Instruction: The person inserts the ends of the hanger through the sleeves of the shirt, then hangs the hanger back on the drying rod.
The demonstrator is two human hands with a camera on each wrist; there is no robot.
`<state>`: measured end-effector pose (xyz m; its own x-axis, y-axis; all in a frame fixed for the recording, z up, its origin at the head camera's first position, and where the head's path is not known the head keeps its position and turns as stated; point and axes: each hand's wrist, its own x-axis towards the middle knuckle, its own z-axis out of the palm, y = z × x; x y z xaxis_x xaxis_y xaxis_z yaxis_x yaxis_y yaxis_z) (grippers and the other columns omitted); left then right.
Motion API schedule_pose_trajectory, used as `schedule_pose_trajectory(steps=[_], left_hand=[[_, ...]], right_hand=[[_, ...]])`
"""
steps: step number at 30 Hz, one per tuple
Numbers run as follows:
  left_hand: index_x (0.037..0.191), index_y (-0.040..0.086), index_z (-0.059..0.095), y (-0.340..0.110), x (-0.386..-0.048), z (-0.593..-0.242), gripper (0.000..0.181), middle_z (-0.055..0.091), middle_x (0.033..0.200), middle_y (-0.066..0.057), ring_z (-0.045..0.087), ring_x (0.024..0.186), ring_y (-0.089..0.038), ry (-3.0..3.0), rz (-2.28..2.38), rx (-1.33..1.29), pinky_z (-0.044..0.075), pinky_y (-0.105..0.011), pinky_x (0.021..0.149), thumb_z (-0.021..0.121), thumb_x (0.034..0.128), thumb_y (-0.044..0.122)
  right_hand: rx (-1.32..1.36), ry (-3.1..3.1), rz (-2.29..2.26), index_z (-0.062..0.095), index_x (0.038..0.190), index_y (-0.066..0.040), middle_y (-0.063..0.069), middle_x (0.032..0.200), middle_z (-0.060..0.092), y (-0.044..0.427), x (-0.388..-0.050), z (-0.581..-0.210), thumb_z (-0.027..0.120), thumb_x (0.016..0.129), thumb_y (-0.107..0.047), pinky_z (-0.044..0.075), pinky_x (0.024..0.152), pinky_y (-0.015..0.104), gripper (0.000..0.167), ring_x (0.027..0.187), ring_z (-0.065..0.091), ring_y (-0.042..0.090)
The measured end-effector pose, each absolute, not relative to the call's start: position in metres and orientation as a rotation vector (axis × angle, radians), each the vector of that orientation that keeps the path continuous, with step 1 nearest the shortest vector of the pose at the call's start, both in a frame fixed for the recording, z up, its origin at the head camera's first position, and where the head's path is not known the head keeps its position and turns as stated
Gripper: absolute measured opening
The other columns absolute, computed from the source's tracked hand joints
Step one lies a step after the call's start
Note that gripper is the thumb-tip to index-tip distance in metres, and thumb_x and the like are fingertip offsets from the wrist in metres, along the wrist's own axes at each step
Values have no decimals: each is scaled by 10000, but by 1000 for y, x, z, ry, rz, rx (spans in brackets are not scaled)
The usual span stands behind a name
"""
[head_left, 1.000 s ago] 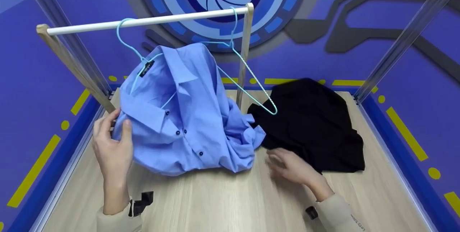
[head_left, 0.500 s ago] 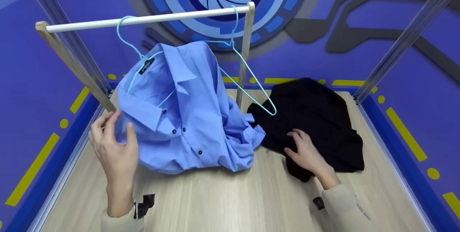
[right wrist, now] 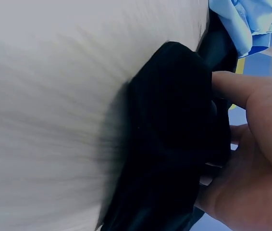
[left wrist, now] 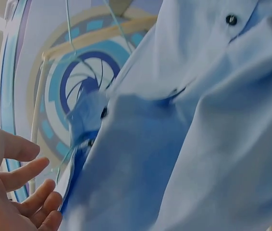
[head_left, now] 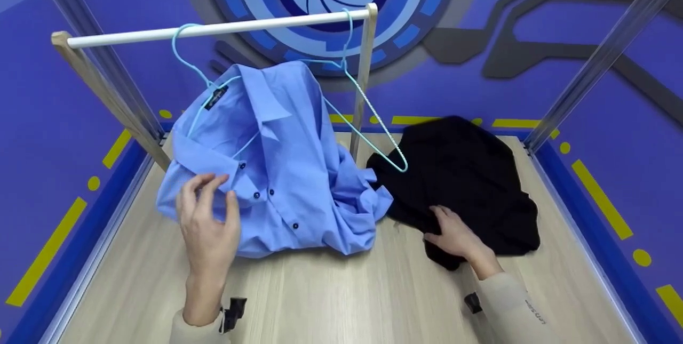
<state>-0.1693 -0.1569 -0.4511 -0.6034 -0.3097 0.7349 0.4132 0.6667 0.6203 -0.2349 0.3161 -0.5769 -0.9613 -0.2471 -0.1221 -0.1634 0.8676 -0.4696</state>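
Observation:
A blue button shirt (head_left: 299, 152) hangs askew on a light-blue hanger (head_left: 185, 61) at the rack's left. My left hand (head_left: 209, 226) hovers before its collar, fingers loosely bent; the left wrist view shows the hand (left wrist: 16, 183) beside the shirt (left wrist: 136, 163) with nothing in its fingers. A black garment (head_left: 469, 184) lies crumpled on the table at the right. On its near left edge is my right hand (head_left: 456, 234). In the right wrist view the thumb and fingers of the hand (right wrist: 256, 149) lie around a fold of black cloth (right wrist: 169, 120).
A rack with a white bar (head_left: 229, 28) and wooden posts stands at the back left. A second light-blue hanger (head_left: 376, 114) hangs bare near its right post, its lower corner in front of the black garment. Walls with clear-edged frames enclose the wooden table (head_left: 331, 296).
My left hand has moved right from the shirt's left edge to in front of the collar. My right hand moved right onto the black garment, whose near edge has folded toward the front.

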Motion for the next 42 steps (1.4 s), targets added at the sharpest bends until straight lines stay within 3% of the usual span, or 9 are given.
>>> schedule_pose_trajectory(steps=[19,27,36,42], left_hand=[[954,42,750,-83,-177,-497,135,652,1020,-86,605,983,-305,-2200,-1003,-471,434,-487,915,772,837,-22],[973,54,742,-56,-179,-515,132,651,1018,-79,614,951,-291,-2372,-992,-602,482,-480,843,775,847,27],[1037,45,736,-37,-180,-533,129,638,1048,-53,607,1003,-259,-2614,-914,-750,486,-464,892,730,928,113],[1059,18,740,-25,-179,-544,173,651,1047,-68,606,959,-252,-2654,-879,-857,499,-423,859,732,925,128]], right_hand=[[-362,2881,-584,395,1502,95,367,1523,359,313,-228,-579,755,927,-128,339,1100,623,715,1398,346,528],[-400,2886,-591,415,1486,104,375,1503,379,313,-226,-579,761,922,-111,343,1102,615,695,1388,362,529],[-361,2851,-501,373,1526,75,349,1541,345,312,-224,-576,765,926,-154,356,1081,636,752,1407,335,522],[-394,2842,-465,376,1525,74,353,1530,358,311,-222,-575,766,929,-181,355,1084,631,757,1401,342,527]])
